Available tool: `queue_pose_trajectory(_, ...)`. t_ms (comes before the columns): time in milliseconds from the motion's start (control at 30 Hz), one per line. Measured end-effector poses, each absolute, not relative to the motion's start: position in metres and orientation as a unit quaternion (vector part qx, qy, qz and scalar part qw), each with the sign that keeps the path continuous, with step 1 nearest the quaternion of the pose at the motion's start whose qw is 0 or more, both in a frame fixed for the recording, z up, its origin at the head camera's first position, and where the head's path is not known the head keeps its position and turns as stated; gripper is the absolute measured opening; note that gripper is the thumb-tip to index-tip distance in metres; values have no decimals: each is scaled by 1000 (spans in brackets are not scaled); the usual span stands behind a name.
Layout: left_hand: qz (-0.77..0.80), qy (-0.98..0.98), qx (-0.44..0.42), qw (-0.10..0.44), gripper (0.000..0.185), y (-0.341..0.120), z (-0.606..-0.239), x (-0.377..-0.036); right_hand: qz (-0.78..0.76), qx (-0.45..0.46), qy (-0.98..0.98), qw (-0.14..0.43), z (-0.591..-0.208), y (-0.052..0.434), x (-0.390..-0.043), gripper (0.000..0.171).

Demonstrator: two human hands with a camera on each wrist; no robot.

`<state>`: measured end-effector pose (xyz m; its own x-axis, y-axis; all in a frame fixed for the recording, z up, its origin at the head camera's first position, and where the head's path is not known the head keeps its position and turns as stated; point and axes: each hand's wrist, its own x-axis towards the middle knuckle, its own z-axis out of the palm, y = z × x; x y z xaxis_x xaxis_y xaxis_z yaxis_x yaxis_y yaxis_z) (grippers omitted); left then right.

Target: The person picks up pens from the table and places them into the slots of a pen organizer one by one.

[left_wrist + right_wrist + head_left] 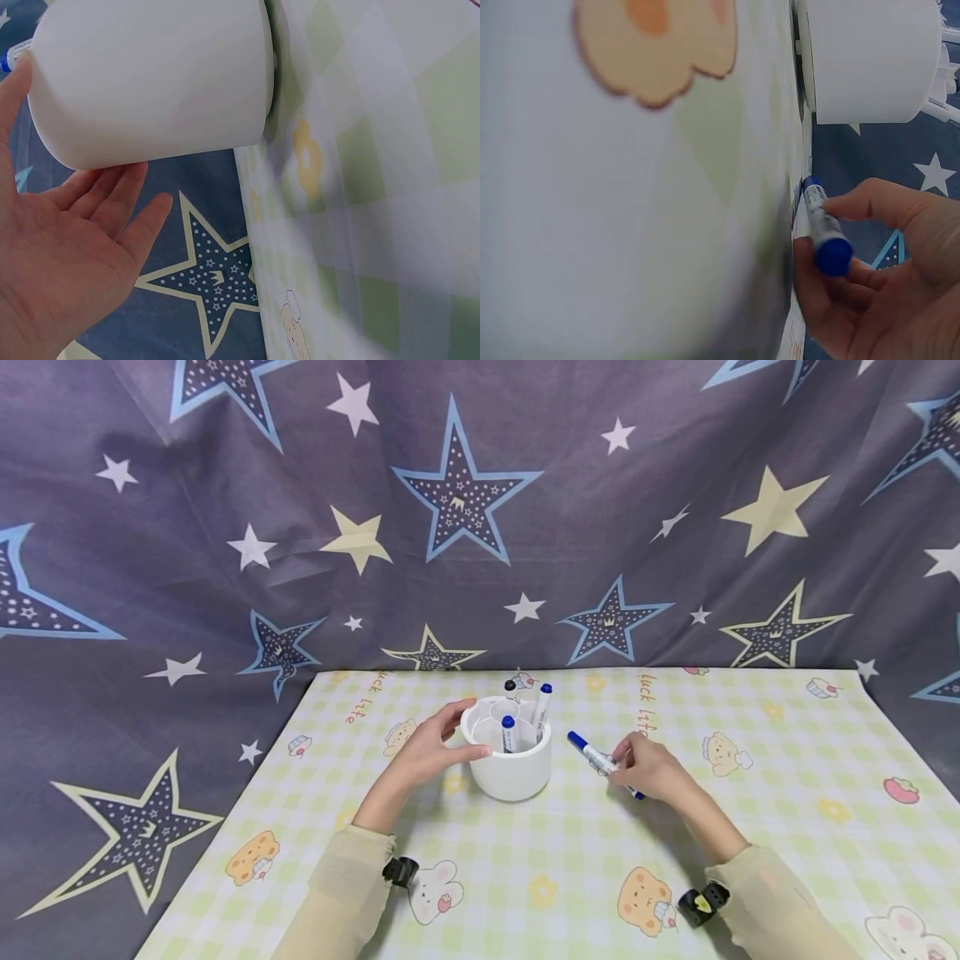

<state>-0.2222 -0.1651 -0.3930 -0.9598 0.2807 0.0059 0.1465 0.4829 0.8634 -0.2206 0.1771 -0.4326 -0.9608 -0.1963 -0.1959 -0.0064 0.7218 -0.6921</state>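
Observation:
A white round pen holder [512, 777] with inner compartments stands upright on the table. In it are a marker with a black end [511, 687] and two white markers with blue ends, one leaning right [542, 706] and one nearer the front [508, 735]. My left hand [426, 750] holds the holder's left side, thumb at the front rim and fingers round the back. To the right, my right hand [654, 768] pinches a blue-and-white marker [821, 217] by its middle between thumb and fingers. This marker lies slanted, close to the cloth.
A green-and-white checked cloth [540, 843] with cartoon prints covers the table. Behind it hangs a dark curtain [570, 527] with stars. Each wrist wears a black camera, one on the left [401, 872] and one on the right [703, 904].

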Motion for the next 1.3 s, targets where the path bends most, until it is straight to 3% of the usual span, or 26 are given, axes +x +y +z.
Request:
queue_pose_trajectory(533, 500, 854, 127, 66, 80, -164, -393, -223, -454, -34, 890, -29, -429, 186, -223, 28)
queue_pose_trajectory(900, 501, 853, 128, 67, 80, -165, -395, -224, -605, -15, 795, -35, -422, 184, -223, 37)
queue_pose_trajectory(1300, 502, 852, 130, 67, 81, -165, -395, -225, -684, -40, 725, -71, -409, 176, -228, 20)
